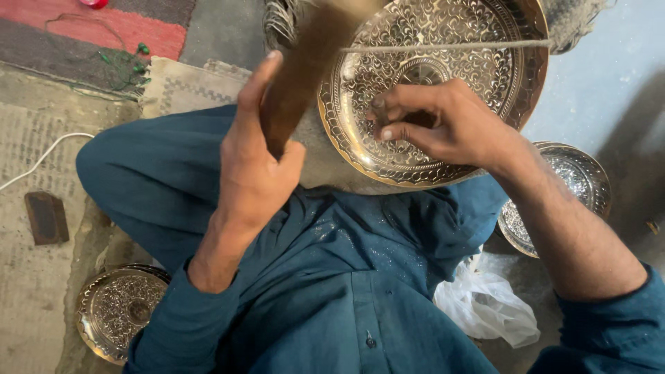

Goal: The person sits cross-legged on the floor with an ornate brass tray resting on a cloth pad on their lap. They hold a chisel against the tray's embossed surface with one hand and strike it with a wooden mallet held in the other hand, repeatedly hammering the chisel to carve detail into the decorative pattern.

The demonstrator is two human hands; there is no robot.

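The left hand [253, 166] gripped a wooden mallet [305, 66] raised slantwise toward the upper middle of the frame. To its right, the right hand [443, 125] pinched a small punch [380, 114] against the engraved brass plate [485, 83], directly under the mallet's head.

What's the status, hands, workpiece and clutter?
Left hand gripping wooden mallet, raised. Right hand pinching small punch on engraved brass plate. String crosses plate; two more plates, plastic bag alongside.
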